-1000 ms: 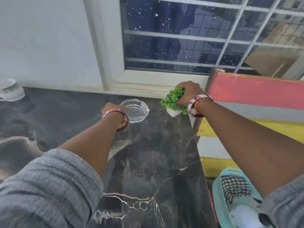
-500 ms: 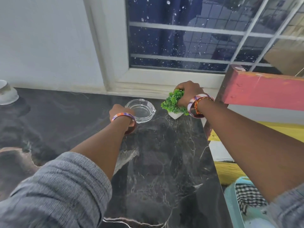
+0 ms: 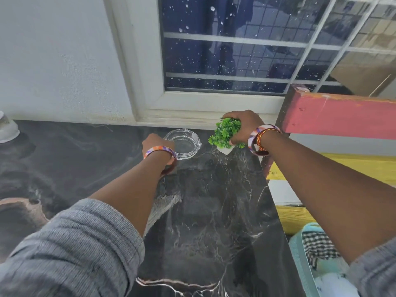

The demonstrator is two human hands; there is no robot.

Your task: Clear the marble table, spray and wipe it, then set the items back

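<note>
The dark marble table [image 3: 203, 211] with white veins fills the lower view. A clear glass ashtray [image 3: 186, 142] sits near its far edge, and my left hand [image 3: 155, 144] grips its near-left rim. To the right, a small green artificial plant [image 3: 225, 131] in a white pot [image 3: 225, 150] stands at the far right corner, tilted. My right hand [image 3: 244, 125] is closed over the plant from above. Both wrists wear bangles.
A white object [image 3: 7, 129] sits at the table's far left edge. A window sill [image 3: 203, 116] runs behind the table. Right of the table stands a pink, grey and yellow wooden frame [image 3: 338, 116], and a teal basket [image 3: 300, 260] with a checked cloth lies lower right.
My left hand has closed in on the ashtray rim. My right hand stays on the plant, whose pot now tilts. The camera has shifted slightly.
</note>
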